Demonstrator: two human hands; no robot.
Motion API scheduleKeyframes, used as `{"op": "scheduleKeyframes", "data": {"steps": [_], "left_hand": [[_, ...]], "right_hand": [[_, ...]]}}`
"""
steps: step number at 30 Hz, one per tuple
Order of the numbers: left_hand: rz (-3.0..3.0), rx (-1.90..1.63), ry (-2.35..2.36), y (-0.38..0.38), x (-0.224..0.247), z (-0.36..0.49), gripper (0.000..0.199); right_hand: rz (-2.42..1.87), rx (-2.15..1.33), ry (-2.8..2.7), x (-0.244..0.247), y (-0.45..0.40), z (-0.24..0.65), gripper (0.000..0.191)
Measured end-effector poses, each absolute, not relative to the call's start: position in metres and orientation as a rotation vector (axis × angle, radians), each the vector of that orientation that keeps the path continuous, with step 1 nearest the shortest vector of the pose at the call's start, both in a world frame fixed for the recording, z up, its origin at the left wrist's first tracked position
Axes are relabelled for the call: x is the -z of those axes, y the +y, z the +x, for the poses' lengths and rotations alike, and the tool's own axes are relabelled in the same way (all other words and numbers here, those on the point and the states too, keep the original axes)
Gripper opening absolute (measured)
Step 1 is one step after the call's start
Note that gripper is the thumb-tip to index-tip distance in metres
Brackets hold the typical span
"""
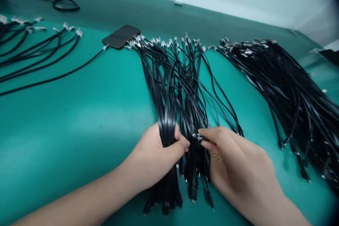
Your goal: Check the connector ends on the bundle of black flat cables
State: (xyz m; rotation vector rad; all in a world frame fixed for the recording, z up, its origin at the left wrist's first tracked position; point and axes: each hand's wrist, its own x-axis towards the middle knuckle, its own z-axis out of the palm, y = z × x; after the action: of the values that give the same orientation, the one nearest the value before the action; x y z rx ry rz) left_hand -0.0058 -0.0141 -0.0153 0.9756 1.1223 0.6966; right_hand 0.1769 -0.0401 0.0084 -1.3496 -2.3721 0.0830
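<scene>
My left hand (pixel 156 152) is closed around a thick bundle of flat black cables (pixel 172 88), which fans out across the green mat towards small metal connectors at its far end. My right hand (pixel 233 159) lies just beside it, pinching a small metal connector (pixel 198 136) between thumb and fingers. Black plugs hang from the bundle's near end below my hands, and my fingers hide part of the cables.
A black smartphone (pixel 121 37) lies face up beyond the bundle, with a black cable (pixel 60 72) running left from it. A large heap of similar cables (pixel 288 91) lies to the right, more bunches (pixel 34 49) lie left, and a pale wall (pixel 238 0) borders the teal mat (pixel 66 130).
</scene>
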Motion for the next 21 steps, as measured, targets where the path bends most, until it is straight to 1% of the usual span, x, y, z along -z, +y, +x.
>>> {"op": "scheduleKeyframes", "data": {"steps": [3, 6, 8, 11, 13, 16, 21], "left_hand": [[0.965, -0.744, 1.021, -0.013, 0.017, -0.008, 0.022], [0.921, -0.783, 0.986, -0.013, 0.017, -0.009, 0.026], [0.912, -0.786, 1.018, -0.013, 0.016, -0.008, 0.023], [0.898, -0.783, 1.058, -0.014, 0.015, -0.007, 0.016], [0.876, -0.798, 1.051, -0.015, 0.014, -0.005, 0.016], [0.863, -0.823, 1.029, -0.015, 0.014, -0.005, 0.018], [0.848, -0.839, 0.963, -0.016, 0.014, -0.007, 0.015]], "right_hand": [[-1.359, 0.005, -2.312, -0.006, -0.040, 0.173, 0.014], [-1.359, 0.039, -2.301, -0.004, -0.037, 0.173, 0.015], [-1.343, 0.041, -2.315, -0.002, -0.034, 0.174, 0.019], [-1.309, 0.083, -2.314, -0.001, -0.029, 0.178, 0.033], [-1.292, 0.139, -2.297, -0.002, -0.026, 0.179, 0.037], [-1.219, 0.196, -2.238, -0.005, -0.024, 0.180, 0.035], [-1.073, 0.199, -2.144, -0.009, -0.026, 0.181, 0.028]]}}
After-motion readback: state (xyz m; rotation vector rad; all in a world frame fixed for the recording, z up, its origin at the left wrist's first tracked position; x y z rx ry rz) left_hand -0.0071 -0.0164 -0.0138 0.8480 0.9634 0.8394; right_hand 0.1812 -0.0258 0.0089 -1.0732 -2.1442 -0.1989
